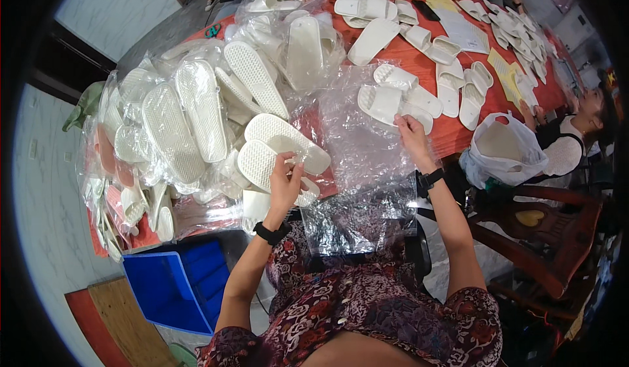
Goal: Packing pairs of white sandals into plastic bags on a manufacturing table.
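Note:
My left hand (286, 182) is at the near edge of the pile, fingers curled together over a pair of white slippers (288, 143) with textured soles facing up. Whatever its fingertips pinch is too small to make out. My right hand (414, 137) has its thumb and fingers closed at the edge of a white slipper (380, 104), which lies beside its mate (395, 76). Between my hands, clear plastic bags (370, 144) spread over the table and hang past its near edge.
Bagged white slippers (171, 131) heap up on the left of the red-covered table (429, 141). Loose slippers and papers (464, 30) lie farther right. A blue bin (160, 288) stands below left; a white plastic bag (503, 145) and wooden chair (534, 229) are right. Other people sit around.

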A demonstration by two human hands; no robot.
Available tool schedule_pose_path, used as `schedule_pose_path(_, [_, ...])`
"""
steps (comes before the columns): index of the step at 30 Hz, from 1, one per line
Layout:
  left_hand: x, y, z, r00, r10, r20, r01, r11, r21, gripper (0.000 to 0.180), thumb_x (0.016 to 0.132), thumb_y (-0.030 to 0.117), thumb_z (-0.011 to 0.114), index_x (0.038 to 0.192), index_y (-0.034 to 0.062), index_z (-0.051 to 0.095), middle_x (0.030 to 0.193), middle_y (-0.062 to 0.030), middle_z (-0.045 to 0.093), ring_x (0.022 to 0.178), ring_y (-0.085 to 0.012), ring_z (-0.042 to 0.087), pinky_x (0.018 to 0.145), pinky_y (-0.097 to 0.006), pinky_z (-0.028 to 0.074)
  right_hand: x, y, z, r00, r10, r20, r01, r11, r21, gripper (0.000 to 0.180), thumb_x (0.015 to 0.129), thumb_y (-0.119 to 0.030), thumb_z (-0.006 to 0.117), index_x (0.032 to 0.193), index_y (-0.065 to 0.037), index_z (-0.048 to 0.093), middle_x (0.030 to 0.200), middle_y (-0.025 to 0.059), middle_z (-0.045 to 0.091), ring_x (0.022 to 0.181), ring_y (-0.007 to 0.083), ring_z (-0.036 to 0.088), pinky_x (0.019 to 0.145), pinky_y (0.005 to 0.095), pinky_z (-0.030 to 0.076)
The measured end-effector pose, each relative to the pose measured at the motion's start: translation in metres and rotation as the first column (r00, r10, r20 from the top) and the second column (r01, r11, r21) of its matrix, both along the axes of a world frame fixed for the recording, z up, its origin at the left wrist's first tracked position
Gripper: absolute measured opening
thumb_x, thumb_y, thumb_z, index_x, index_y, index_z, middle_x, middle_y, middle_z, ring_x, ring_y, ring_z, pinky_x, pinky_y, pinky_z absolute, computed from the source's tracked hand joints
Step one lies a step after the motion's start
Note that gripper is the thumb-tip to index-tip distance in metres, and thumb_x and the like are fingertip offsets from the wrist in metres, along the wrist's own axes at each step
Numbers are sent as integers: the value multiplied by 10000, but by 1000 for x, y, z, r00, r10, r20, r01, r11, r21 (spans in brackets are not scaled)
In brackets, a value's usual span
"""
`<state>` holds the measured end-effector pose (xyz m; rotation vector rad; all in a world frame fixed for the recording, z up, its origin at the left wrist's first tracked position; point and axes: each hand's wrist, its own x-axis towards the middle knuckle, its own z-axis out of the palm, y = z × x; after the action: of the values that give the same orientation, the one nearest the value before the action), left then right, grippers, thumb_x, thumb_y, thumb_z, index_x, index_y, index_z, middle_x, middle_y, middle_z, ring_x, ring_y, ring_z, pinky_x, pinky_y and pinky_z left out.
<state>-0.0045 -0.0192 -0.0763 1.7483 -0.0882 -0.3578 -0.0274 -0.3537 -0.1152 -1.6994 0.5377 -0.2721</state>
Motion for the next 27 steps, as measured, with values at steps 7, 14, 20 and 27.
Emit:
schedule_pose_path(7, [28,-24,6,997,-58,46,62,994,-94,368,901,104,571,1207,-6,400,863,-123,587,635,-145,604,523,-248,468,21,-25,18,998,48,31,-50,997,50,341,921,-332,577,821,-11,633,558,-67,412,464,22,335,430,209,251])
schedule_pose_path(14, [40,-77,25,685,-296,666,-30,901,432,833,750,171,712,1421,23,242,1307,-278,340,1231,-401,338,981,-489,343,60,-70,1,1000,29,12,-26,974,-226,394,898,-363,590,807,19,627,628,22,570,565,103,492,528,268,395])
schedule_pose_path(20, [31,-127,-13,526,-684,505,169,666,727,849,798,454,641,1469,149,220,1482,-254,168,1333,-465,196,1053,-579,217,75,-105,-34,995,-26,98,69,883,-464,414,873,-384,603,771,18,597,664,110,601,620,169,566,587,331,435])
schedule_pose_path(27, [49,-137,-86,637,-704,313,237,566,790,866,794,449,642,1469,135,199,1481,-254,174,1354,-441,174,1068,-569,200,85,-91,-22,976,169,-135,-186,975,-121,433,929,-419,517,851,-3,605,676,77,601,652,170,612,580,293,449])
